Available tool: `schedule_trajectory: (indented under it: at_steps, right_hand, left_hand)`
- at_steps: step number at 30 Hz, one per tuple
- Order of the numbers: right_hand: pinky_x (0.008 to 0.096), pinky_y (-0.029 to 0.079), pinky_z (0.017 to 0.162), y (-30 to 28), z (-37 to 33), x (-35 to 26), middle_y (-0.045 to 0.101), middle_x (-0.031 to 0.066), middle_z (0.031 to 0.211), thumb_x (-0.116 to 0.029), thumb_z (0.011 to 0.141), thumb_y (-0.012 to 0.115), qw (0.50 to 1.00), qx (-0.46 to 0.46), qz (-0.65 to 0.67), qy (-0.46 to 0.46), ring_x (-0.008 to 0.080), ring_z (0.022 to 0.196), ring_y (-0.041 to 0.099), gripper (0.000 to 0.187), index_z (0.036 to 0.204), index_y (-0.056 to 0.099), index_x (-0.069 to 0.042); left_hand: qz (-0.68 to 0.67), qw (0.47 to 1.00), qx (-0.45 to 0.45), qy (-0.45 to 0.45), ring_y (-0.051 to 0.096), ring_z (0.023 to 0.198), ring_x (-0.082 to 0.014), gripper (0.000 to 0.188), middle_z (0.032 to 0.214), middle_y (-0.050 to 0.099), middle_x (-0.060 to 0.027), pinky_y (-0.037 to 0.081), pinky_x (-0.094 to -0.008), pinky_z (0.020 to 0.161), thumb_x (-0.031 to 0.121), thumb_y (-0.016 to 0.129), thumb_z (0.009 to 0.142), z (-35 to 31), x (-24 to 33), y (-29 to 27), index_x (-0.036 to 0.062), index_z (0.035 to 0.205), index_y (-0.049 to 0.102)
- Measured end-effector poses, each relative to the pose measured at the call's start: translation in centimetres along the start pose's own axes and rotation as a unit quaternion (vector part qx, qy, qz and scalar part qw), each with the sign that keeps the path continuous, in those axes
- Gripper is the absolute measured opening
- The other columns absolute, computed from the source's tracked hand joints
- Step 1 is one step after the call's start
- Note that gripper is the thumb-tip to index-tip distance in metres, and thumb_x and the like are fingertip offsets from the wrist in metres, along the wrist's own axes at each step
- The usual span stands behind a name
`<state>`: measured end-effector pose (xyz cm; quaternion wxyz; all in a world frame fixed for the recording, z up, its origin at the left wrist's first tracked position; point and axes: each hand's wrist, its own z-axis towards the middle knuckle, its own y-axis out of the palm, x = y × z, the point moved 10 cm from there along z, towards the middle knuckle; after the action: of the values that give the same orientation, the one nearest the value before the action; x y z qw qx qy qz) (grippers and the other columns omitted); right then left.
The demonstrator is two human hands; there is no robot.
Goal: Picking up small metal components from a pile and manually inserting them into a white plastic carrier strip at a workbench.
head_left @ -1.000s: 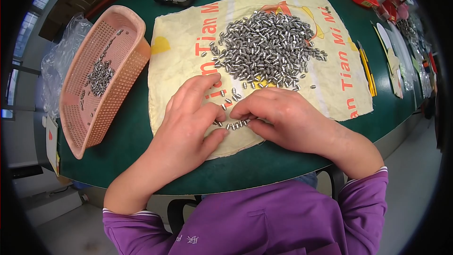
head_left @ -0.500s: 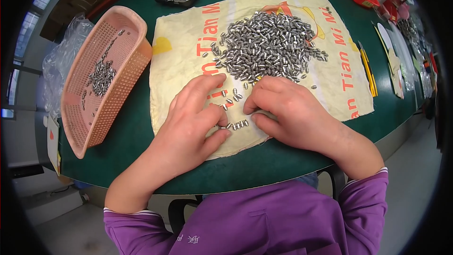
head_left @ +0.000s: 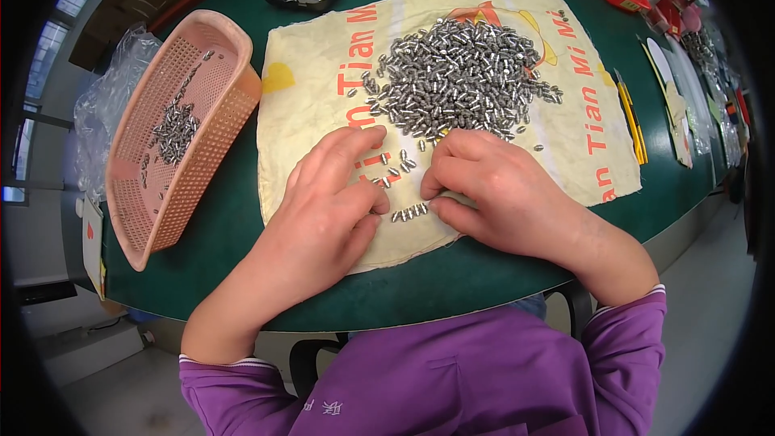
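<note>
Dozens of small metal pieces [head_left: 175,133] lie heaped in a pink plastic basket [head_left: 198,163], its walls pierced in a fine lattice, long axis slanting along the left edge of the green bench [head_left: 404,297]. To its right spreads a creased, printed cream cloth [head_left: 295,125]. Left hand [head_left: 319,202]: back upward, forearm from the near edge, forefinger and thumb bent inward; whether they grip a piece cannot be told. Beside its fingertips, several loose pieces [head_left: 393,169] lie at mixed angles. Nearer the cloth's near edge, a short row [head_left: 409,213] of ribbed, barrel-shaped pieces runs left to right, each piece's long axis pointing roughly toward that edge. Beyond, a dense, shiny grey pile [head_left: 460,81] occupies the cloth's far half, axes in all directions. Right hand [head_left: 502,200]: back upward, fingers curled, thumb and forefinger at the row's right end; their grasp cannot be told.
</note>
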<state>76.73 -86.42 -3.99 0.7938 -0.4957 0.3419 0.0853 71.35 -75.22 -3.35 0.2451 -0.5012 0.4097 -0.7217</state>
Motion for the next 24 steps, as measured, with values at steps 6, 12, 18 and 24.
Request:
schedule_trajectory:
  at_steps: [6, 12, 18, 24]
  right_hand:
    - [0.0436, 0.054, 0.078, -0.1, 0.0, 0.1, 0.059, 0.0116, 0.094, -0.003, 0.081, 0.070, 1.000, 0.003, 0.000, 0.003, 0.0338, 0.091, 0.063, 0.012, 0.092, 0.066, -0.005]
    - [0.0438, 0.054, 0.078, -0.1, 0.0, 0.0, 0.059, 0.0117, 0.094, -0.004, 0.082, 0.070, 1.000, -0.003, 0.004, 0.001, 0.0337, 0.092, 0.062, 0.011, 0.092, 0.066, -0.005]
    - [0.0435, 0.053, 0.079, -0.2, -0.1, 0.1, 0.059, 0.0115, 0.095, -0.005, 0.081, 0.070, 1.000, -0.005, 0.003, 0.002, 0.0335, 0.092, 0.062, 0.011, 0.091, 0.066, -0.005]
    - [0.0426, 0.053, 0.075, -0.8, 0.1, -0.7, 0.059, 0.0091, 0.092, -0.006, 0.080, 0.072, 1.000, 0.009, -0.007, -0.028, 0.0307, 0.089, 0.062, 0.008, 0.086, 0.067, -0.007]
  left_hand:
    - [-0.035, 0.999, -0.004, -0.017, 0.045, 0.138, -0.0436, 0.031, 0.148, 0.045, -0.0221, 0.040, -0.0524, 0.109, 0.000, 0.077, 0.074, 0.2, -0.1, 0.4, 0.0057, 0.100, 0.061]
    - [-0.039, 0.999, 0.008, -0.003, 0.041, 0.142, -0.0446, 0.028, 0.152, 0.043, -0.0225, 0.041, -0.0499, 0.113, 0.000, 0.078, 0.075, 0.2, -0.4, 1.2, 0.0059, 0.096, 0.062]
    - [-0.041, 0.999, 0.010, 0.000, 0.042, 0.142, -0.0446, 0.028, 0.150, 0.044, -0.0227, 0.043, -0.0500, 0.112, 0.001, 0.080, 0.074, 0.4, -0.5, 1.4, 0.0053, 0.094, 0.061]
    - [-0.041, 0.999, -0.003, -0.024, 0.041, 0.143, -0.0436, 0.034, 0.153, 0.042, -0.0212, 0.041, -0.0490, 0.113, 0.003, 0.085, 0.072, 0.2, -0.4, 0.8, 0.0060, 0.096, 0.060]
